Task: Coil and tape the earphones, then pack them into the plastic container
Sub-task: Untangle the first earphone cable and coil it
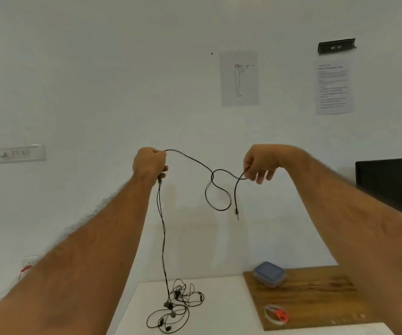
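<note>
Head view looks out over both my arms, raised toward a white wall. My left hand (149, 163) is curled into a fist round a black earphone cable (190, 161), gripping it near the top, and two thin strands hang straight down from that fist to the white table (219, 308). My right hand (259, 165) pinches the same cable between thumb and forefinger, the other fingers loosely bent below. Between my hands the cable sags and crosses itself in one loose loop (218, 197), and its plug (237, 212) dangles free just under my right hand.

On the table below lies a tangled heap of more earphones (177, 308), and the hanging strands reach down to it. To the right, a wooden board (316, 296) carries the plastic container (269, 274), blue lid on, at its far left corner. Nearer me on the board lie a tape roll (271, 316) and red-handled scissors (281, 315), touching or overlapping; I cannot tell which.
</note>
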`<action>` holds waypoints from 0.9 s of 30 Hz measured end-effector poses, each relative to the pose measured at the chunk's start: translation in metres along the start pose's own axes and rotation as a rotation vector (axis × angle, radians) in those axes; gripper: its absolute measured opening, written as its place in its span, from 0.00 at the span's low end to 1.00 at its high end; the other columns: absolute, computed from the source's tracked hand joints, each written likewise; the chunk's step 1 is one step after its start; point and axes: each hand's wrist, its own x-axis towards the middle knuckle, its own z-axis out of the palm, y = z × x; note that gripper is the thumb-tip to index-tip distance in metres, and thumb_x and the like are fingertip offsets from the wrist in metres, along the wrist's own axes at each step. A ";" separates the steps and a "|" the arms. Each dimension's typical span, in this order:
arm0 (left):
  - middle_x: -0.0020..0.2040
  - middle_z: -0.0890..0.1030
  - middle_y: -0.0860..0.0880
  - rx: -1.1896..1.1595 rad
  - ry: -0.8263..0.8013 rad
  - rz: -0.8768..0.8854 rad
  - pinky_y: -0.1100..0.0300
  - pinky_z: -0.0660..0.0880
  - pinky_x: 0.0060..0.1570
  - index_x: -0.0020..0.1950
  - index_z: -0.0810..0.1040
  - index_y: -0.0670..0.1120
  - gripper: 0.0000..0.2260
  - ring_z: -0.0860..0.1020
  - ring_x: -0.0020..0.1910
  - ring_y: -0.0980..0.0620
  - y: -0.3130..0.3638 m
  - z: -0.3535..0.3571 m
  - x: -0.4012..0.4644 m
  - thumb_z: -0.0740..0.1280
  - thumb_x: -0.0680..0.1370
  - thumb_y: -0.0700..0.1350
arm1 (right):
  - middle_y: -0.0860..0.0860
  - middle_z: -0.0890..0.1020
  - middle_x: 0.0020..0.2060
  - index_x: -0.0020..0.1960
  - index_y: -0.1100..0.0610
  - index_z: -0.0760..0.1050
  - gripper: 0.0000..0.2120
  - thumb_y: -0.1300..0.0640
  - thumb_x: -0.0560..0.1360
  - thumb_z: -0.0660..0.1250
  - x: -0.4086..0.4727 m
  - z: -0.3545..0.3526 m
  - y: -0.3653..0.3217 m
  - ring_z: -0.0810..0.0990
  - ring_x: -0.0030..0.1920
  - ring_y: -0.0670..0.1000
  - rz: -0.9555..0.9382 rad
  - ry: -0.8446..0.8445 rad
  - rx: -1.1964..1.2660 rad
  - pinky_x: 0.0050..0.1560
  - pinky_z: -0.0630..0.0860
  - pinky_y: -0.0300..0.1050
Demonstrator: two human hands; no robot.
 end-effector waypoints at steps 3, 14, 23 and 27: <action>0.35 0.79 0.45 0.037 0.045 -0.088 0.46 0.82 0.43 0.45 0.78 0.40 0.05 0.81 0.33 0.46 -0.024 -0.014 0.007 0.64 0.76 0.40 | 0.54 0.84 0.38 0.44 0.59 0.80 0.02 0.63 0.75 0.69 -0.005 -0.007 0.018 0.84 0.38 0.52 0.030 0.088 0.038 0.38 0.80 0.44; 0.40 0.84 0.45 0.359 -0.239 -0.293 0.60 0.71 0.32 0.45 0.79 0.40 0.06 0.80 0.32 0.46 -0.110 0.014 -0.025 0.63 0.78 0.39 | 0.54 0.83 0.35 0.38 0.58 0.80 0.08 0.68 0.73 0.66 -0.023 -0.065 -0.034 0.83 0.30 0.48 -0.224 0.861 0.554 0.28 0.77 0.41; 0.42 0.86 0.46 0.690 -0.562 -0.336 0.56 0.82 0.46 0.45 0.83 0.42 0.06 0.84 0.36 0.49 -0.206 0.045 -0.086 0.66 0.75 0.42 | 0.51 0.81 0.32 0.39 0.60 0.80 0.08 0.68 0.73 0.64 -0.019 -0.074 -0.073 0.84 0.30 0.49 -0.305 1.105 0.573 0.28 0.80 0.44; 0.45 0.85 0.48 0.748 -0.651 -0.293 0.59 0.81 0.39 0.50 0.83 0.43 0.08 0.85 0.41 0.51 -0.189 0.052 -0.101 0.68 0.76 0.45 | 0.52 0.81 0.33 0.41 0.62 0.80 0.06 0.68 0.72 0.65 -0.013 -0.059 -0.078 0.84 0.30 0.48 -0.352 0.961 0.473 0.27 0.79 0.42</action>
